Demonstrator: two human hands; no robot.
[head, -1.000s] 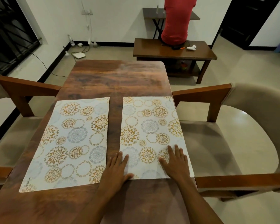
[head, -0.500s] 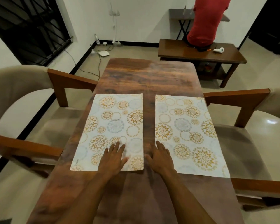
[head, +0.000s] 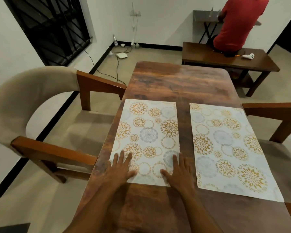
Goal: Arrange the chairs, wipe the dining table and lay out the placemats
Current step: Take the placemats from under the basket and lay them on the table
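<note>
Two white placemats with gold and grey flower circles lie side by side on the brown wooden dining table [head: 180, 81]. My left hand [head: 119, 170] rests flat on the near left corner of the left placemat [head: 147, 132], fingers spread. My right hand [head: 180, 174] lies flat on the same mat's near right corner. The right placemat [head: 228, 148] lies untouched, slightly skewed, its near right corner at the table's edge. A beige cushioned chair with wooden arms [head: 45, 118] stands at the table's left side, another chair [head: 282, 125] at the right side.
A low wooden bench [head: 208, 56] stands beyond the table's far end, with a person in a red shirt [head: 237, 22] seated on it and a small white object [head: 248, 56] beside them. Cables and a white box [head: 122, 55] lie on the floor by the wall.
Both hands have shifted from the right placemat to the left one and now press its near corners. The view has swung to the left.
</note>
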